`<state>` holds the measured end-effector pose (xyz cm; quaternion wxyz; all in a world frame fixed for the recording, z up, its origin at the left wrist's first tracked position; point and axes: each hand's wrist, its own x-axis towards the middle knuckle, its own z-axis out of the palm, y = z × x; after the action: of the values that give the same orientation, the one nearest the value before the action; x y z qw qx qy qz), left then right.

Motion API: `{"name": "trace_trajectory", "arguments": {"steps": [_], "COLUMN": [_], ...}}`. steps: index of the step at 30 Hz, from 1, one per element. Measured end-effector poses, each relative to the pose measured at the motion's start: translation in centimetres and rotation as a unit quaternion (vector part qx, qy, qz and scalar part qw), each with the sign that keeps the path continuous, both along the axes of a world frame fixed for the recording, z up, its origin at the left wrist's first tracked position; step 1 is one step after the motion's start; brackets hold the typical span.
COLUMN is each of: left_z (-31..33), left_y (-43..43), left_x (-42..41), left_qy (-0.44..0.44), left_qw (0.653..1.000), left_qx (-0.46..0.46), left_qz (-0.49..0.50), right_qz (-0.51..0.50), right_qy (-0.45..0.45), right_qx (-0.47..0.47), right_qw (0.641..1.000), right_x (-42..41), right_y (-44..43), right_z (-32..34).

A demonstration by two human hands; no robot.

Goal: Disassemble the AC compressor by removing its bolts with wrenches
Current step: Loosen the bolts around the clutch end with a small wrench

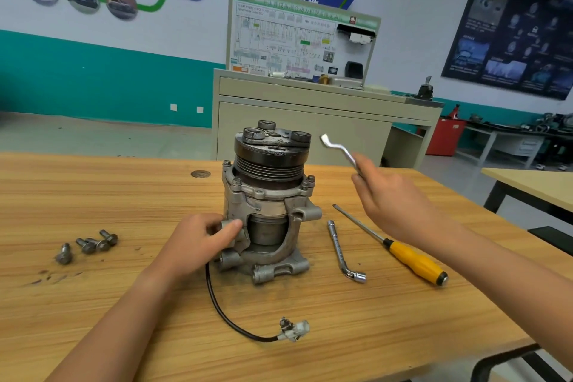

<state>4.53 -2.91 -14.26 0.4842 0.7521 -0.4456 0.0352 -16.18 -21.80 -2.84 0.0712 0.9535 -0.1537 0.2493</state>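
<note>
Workshop, wooden bench (93, 195): AC compressor (266, 195) upright at centre. Four loose bolts (88, 245) lie at its 9 o'clock; flange bolts (237, 181) sit in place, so work looks partly done. Left hand (198, 239), fingers (228, 228) curled, grips the housing's lower lug. Right hand (393, 205), at 2 o'clock, fingers closed round a wrench (339, 150), clear of the compressor.

Left grip (198, 242) and right grip (393, 205) are bare hands on bare forearms (124, 319).
</note>
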Motion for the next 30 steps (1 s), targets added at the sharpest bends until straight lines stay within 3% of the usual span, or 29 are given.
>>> {"name": "trace_trajectory", "arguments": {"steps": [4, 8, 20, 23, 30], "left_z": [0.0, 0.0, 0.2, 0.2, 0.1], "left_y": [-0.1, -0.1, -0.1, -0.1, -0.1], "left_x": [0.1, 0.1, -0.3, -0.1, -0.2], "left_qy": [-0.007, -0.002, 0.01, 0.005, 0.0], "left_qw": [1.0, 1.0, 1.0, 1.0, 1.0], "left_qx": [0.003, 0.006, 0.009, 0.013, 0.009], "left_qz": [0.006, 0.008, 0.007, 0.011, 0.014], "right_qz": [-0.04, -0.065, -0.078, -0.072, -0.076], "right_qy": [0.118, 0.153, 0.31, 0.323, 0.315], "right_qx": [-0.053, -0.122, -0.337, -0.356, -0.338], "right_qw": [0.991, 0.979, 0.886, 0.874, 0.884], "right_x": [-0.7, -0.5, 0.8, 0.6, 0.8], "right_y": [1.3, 1.9, 5.4, 5.3, 4.8], "right_z": [-0.2, 0.5, 4.1, 4.7, 4.2]}}
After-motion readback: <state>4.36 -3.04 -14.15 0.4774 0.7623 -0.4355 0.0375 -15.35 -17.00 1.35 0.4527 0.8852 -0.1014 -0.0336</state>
